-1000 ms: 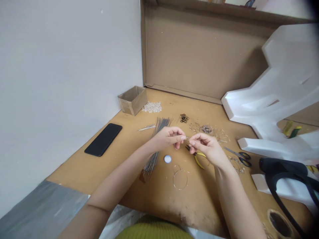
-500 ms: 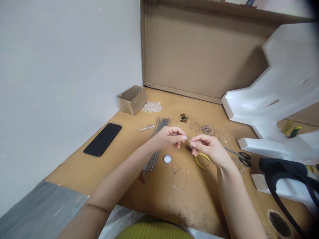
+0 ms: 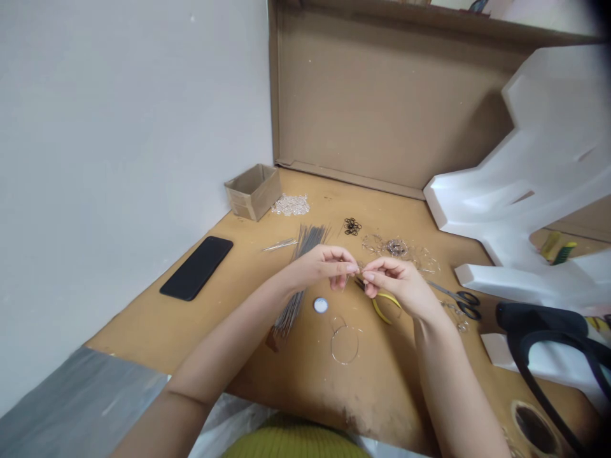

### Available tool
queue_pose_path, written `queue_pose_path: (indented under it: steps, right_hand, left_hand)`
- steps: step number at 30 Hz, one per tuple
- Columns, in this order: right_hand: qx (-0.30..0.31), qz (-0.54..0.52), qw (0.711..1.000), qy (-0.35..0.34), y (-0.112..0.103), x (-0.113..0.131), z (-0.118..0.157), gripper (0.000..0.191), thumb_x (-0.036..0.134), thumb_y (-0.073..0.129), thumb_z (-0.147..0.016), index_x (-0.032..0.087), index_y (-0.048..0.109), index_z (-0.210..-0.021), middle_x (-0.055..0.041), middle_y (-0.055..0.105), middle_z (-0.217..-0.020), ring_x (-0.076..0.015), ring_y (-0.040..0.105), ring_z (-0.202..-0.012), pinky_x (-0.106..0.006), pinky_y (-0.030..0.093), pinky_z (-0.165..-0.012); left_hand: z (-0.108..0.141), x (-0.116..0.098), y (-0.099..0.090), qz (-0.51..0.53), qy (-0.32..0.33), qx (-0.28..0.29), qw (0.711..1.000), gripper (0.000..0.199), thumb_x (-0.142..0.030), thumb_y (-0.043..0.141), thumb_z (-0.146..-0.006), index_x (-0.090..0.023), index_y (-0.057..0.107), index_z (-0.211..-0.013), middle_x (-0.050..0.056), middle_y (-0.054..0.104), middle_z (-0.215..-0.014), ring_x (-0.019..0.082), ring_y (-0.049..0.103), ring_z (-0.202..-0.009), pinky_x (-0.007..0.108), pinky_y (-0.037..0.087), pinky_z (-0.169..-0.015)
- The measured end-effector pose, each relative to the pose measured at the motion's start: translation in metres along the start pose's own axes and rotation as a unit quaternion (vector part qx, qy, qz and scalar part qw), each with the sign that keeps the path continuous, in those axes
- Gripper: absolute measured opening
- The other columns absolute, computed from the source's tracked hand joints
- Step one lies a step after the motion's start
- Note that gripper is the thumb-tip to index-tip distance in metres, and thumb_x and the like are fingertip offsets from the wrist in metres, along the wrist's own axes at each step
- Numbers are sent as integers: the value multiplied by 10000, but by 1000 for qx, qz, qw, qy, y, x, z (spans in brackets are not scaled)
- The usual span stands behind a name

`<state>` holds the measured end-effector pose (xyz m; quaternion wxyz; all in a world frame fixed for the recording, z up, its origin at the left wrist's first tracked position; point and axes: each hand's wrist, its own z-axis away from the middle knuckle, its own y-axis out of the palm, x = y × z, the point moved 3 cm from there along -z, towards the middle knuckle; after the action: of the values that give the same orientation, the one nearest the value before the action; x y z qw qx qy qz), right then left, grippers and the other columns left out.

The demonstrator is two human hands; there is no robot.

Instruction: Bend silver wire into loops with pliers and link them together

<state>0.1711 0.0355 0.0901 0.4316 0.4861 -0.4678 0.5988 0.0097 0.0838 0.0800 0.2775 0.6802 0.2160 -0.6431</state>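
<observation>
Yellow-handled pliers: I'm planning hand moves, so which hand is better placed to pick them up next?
Right, probably: the right hand sits directly above the pliers, while the left hand is farther off. Each pinches something too fine to see.

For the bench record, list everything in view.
Tan work board: one, tan, beneath everything listed.
Black smartphone: one, black, left side of board.
Brown cardboard box: one, brown, back corner.
Clear beads: many, clear, beside box.
Small black rings: many, black, back middle.
Thin metal rods: one bundle, grey, under left forearm.
Round flat disc: one, white with blue rim, below hands.
Wire hoop: one, silver, in front of disc.
Yellow-handled pliers: one, yellow, under right hand.
Black-handled scissors: one, black and silver, right of pliers.
White foam packing: several pieces, white, far right.
Left hand: one, bare, centre, fingertips pinched.
Right hand: one, bare, centre, fingertips meeting left hand's; anything held is too fine to tell.
</observation>
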Motion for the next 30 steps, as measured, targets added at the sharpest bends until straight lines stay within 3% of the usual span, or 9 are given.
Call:
queue_pose_path:
  steps: [10, 17, 24, 30]
  right_hand:
    - [-54, 138, 988, -32, 4, -9, -2, 211, 388, 662, -716, 180, 632, -736, 3, 606, -573, -121, 550, -542, -267, 456, -554]
    - [-22, 54, 998, -5, 6, -4, -1, 234, 391, 695, -674, 176, 625, -735, 5, 601, -578, -109, 549, -521, -258, 461, -539]
    - [-11, 78, 996, -31, 10, -11, -5, 187, 362, 664, -719, 179, 626, -726, 12, 562, -627, -88, 470, -541, -228, 402, -505]
    - [-34, 37, 998, -33, 11, -9, -5, 207, 391, 656, -718, 196, 612, -772, 18, 562, -644, -94, 477, -536, -235, 411, -504]
  left_hand:
    - [-1, -1, 7, -98, -17, -62, 993, 201, -311, 624, -718, -131, 545, -763, -47, 482, -610, 40, 412, -527, 150, 334, -451]
    - [-3, 8, 4, -51, -31, 10, 998, 266, -308, 665, -680, -140, 510, -815, -50, 498, -620, 41, 442, -486, 162, 396, -425]
    - [-3, 16, 7, -103, -75, 48, 991, 263, -367, 648, -688, -126, 563, -753, -63, 441, -577, 33, 394, -468, 157, 348, -416]
    - [-4, 13, 9, -97, -50, 1, 994, 203, -323, 609, -732, -126, 559, -748, -62, 443, -575, 24, 366, -461, 152, 313, -425]
